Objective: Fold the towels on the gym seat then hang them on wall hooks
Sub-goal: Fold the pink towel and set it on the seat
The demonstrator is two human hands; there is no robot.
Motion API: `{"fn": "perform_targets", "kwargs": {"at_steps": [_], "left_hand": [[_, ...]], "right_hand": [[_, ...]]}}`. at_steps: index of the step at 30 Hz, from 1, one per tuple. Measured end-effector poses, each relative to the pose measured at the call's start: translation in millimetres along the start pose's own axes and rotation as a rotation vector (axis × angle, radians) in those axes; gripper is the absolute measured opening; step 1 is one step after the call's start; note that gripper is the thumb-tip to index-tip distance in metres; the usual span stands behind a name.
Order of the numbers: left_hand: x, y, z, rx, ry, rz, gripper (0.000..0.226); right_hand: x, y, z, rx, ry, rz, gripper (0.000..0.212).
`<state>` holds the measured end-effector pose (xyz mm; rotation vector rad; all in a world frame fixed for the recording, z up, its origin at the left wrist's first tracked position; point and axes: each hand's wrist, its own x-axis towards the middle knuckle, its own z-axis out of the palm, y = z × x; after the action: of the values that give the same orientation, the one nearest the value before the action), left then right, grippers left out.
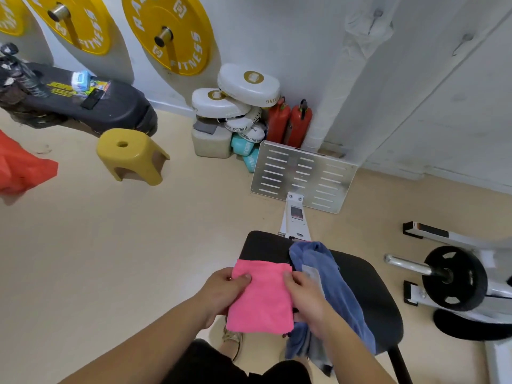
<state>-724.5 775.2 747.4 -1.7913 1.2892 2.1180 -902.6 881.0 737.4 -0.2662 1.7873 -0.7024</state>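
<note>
1. The pink towel (pixel 261 297) is a folded rectangle held over the near-left corner of the gym seat (pixel 368 289). It is probably kept flat there so the fold can be squared before hanging.
2. The blue towel (pixel 332 278) lies crumpled along the seat's middle and trails off its near edge, not yet folded.
3. The left hand (pixel 221 295) pinches the pink towel's left edge, thumb on top and fingers tucked beneath, out of sight.
4. The right hand (pixel 307 300) grips the opposite edge the same way, just beside the blue towel.
5. The wall hooks (pixel 466 38) sit high beyond the seat's far end.
</note>
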Motion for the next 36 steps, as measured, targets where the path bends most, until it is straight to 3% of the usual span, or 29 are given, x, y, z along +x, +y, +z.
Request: {"fn": "perform_targets", "kwargs": {"at_steps": [2, 9, 11, 17, 19, 22, 25, 27, 32, 36], "left_hand": [[15, -2, 3, 0.062, 0.074, 0.017, 0.02], [47, 3, 7, 0.377, 0.134, 0.108, 0.028], [49, -1, 9, 0.459, 0.179, 0.173, 0.028], [48, -7, 12, 0.582, 0.296, 0.384, 0.042], [46, -8, 10, 0.713, 0.364, 0.547, 0.044], [44, -10, 9, 0.992, 0.227, 0.846, 0.051], [49, -20, 6, 1.242, 0.087, 0.753, 0.066], [52, -23, 3, 1.292, 0.07, 0.694, 0.065], [60, -30, 2, 1.354, 0.106, 0.683, 0.064], [61, -28, 10, 1.343, 0.117, 0.641, 0.063]], "right_hand": [[6, 7, 5, 0.005, -0.017, 0.019, 0.012], [30, 16, 11, -0.209, 0.151, -0.076, 0.011], [32, 16, 12, -0.255, 0.204, -0.112, 0.003], [29, 23, 13, -0.342, 0.351, -0.178, 0.008], [28, 27, 13, -0.42, 0.384, -0.168, 0.029], [22, 26, 10, -0.672, 0.339, -0.349, 0.061], [17, 26, 9, -1.099, 0.084, -0.459, 0.077], [24, 33, 6, -1.135, -0.005, -0.403, 0.081], [36, 47, 12, -1.135, 0.092, -0.464, 0.08], [38, 39, 15, -1.151, 0.053, -0.389, 0.083]]}}
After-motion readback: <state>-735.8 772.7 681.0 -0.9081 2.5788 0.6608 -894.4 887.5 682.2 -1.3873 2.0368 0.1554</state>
